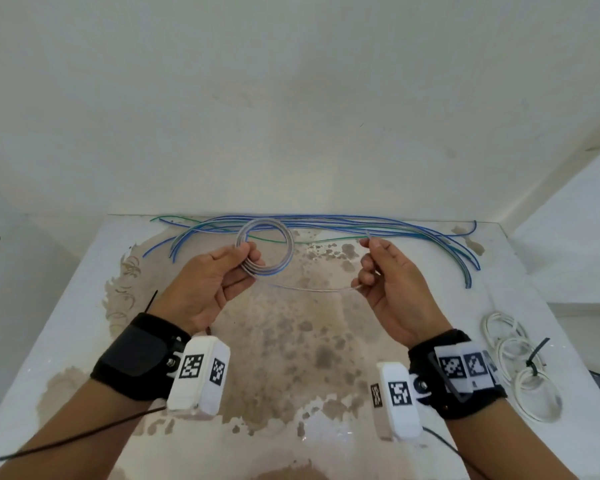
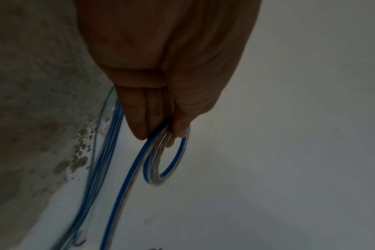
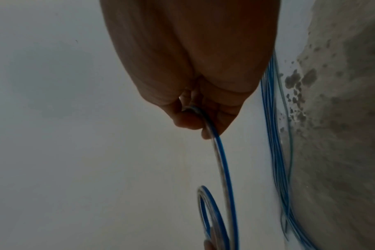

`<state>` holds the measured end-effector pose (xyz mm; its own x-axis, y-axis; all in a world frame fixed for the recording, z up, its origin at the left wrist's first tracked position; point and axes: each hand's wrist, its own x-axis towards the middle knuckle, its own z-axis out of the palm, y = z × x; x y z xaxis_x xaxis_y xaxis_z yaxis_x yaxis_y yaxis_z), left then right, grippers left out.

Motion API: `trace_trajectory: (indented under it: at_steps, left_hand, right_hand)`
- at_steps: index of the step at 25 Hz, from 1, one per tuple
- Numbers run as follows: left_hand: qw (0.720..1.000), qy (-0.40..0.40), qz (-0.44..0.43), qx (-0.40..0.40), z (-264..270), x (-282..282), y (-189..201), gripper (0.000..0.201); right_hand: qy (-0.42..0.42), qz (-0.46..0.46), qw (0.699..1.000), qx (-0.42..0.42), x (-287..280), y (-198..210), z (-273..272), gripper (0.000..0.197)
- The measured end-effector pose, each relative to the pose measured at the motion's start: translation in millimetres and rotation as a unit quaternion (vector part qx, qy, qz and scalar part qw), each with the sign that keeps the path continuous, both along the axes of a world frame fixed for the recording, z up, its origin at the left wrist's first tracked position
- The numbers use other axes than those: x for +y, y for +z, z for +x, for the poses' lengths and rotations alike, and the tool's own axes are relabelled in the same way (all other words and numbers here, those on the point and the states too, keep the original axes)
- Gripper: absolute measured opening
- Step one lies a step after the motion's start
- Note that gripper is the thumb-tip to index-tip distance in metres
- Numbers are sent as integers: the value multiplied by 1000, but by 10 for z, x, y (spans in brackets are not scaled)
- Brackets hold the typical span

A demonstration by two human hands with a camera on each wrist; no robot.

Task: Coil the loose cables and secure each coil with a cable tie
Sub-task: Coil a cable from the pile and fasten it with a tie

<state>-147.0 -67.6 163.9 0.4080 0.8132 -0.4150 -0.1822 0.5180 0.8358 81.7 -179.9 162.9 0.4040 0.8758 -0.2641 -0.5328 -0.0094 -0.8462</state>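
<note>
My left hand (image 1: 222, 271) grips a small round coil (image 1: 288, 244) of clear cable with a blue stripe, held up above the table; the same coil (image 2: 171, 162) shows below its fingers in the left wrist view. A free tail (image 1: 312, 289) of that cable sags across to my right hand (image 1: 378, 268), which pinches it near its end. In the right wrist view the striped cable (image 3: 223, 160) runs down from the right fingers to the coil (image 3: 206, 214). Several loose blue, clear and green cables (image 1: 378, 226) lie along the table's far edge.
The white table (image 1: 84, 306) has a large stained, worn patch in the middle. Coiled white cables (image 1: 520, 368) bound with a black cable tie (image 1: 534, 362) lie at the right edge. A loose black cable tie (image 1: 151, 301) lies by my left wrist. White walls enclose the table.
</note>
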Motion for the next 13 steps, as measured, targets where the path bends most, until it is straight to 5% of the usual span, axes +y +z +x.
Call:
trace_trajectory:
  at_steps: [7,13]
  left_hand:
    - [990,-120,46,61,-10,-221,-2,36]
    - [971,-186,78,124,-18,-303,68,33]
  right_hand:
    - [3,-28,999,-46,350,134,68,17]
    - [41,-44,995,-73,452,190,-30,16]
